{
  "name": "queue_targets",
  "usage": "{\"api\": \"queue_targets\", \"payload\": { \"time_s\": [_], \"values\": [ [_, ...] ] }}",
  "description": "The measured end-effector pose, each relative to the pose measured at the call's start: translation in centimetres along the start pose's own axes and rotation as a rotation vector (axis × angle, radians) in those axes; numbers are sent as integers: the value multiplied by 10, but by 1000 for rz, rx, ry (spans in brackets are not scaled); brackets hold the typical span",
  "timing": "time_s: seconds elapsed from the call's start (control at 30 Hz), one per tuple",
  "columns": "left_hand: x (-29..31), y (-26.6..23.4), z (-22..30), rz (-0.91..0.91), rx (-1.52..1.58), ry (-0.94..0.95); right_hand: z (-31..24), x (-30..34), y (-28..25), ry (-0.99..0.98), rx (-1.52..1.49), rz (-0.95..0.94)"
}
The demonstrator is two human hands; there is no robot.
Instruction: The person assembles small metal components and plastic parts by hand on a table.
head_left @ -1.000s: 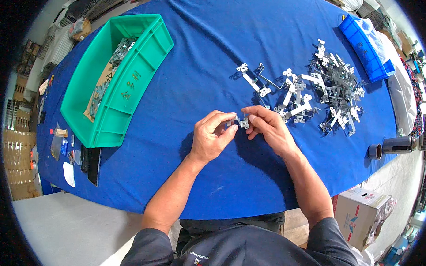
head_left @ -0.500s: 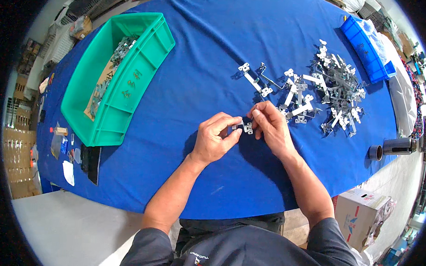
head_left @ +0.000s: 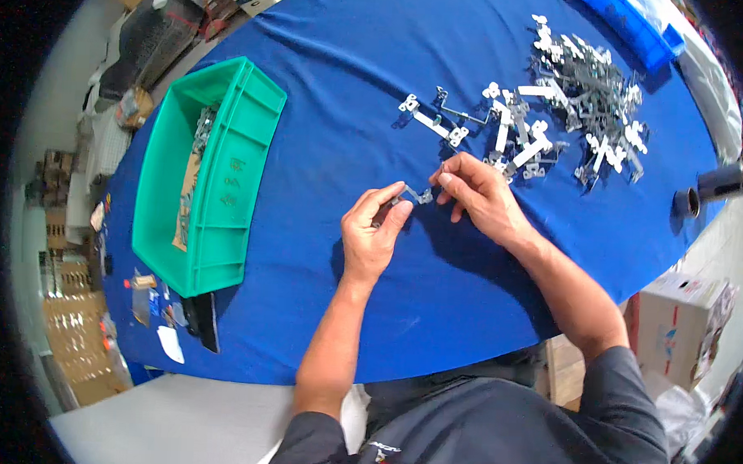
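Note:
A small metal hinge-like bracket (head_left: 419,196) is pinched between the thumb and forefinger of my left hand (head_left: 368,236). Its lobed end sticks out toward my right hand (head_left: 481,196), whose thumb and forefinger are closed just beside it. Whatever the right fingertips hold is too small to make out. Beyond the hands, a long white-and-silver bracket (head_left: 433,123) lies on the blue cloth (head_left: 303,311). To its right are a loose cluster of similar brackets (head_left: 502,137) and a larger tangled pile of brackets (head_left: 593,84).
A green plastic bin (head_left: 240,186) with metal parts and cardboard inside stands at the left. Near it lie a dark flat object (head_left: 201,322) and small bags. A blue bin (head_left: 632,28) sits far right, a dark cylinder (head_left: 723,182) at the right edge. A carton (head_left: 683,325) stands below the table.
The whole view has swung and tilted. The bracket in my left hand is turned differently, and my right fingertips have drawn slightly away from it.

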State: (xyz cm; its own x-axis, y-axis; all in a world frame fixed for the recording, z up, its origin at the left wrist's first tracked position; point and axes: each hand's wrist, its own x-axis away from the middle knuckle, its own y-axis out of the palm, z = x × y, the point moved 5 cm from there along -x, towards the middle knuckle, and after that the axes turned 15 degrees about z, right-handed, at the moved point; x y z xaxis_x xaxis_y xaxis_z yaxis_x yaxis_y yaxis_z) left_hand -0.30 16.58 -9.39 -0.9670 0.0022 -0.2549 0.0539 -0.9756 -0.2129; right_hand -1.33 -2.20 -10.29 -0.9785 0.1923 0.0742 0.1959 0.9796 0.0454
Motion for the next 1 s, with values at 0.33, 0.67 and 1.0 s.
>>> {"api": "queue_targets", "payload": {
  "time_s": [0.33,0.67,1.0],
  "values": [
    [2,-2,-12,87,158,-256,-5,8,2,-160,179,-36],
    [-1,-4,-14,48,185,-143,-10,8,7,-338,314,-54],
    [5,-1,-1,-27,156,7,-5,7,4,-58,207,-92]
  ]
}}
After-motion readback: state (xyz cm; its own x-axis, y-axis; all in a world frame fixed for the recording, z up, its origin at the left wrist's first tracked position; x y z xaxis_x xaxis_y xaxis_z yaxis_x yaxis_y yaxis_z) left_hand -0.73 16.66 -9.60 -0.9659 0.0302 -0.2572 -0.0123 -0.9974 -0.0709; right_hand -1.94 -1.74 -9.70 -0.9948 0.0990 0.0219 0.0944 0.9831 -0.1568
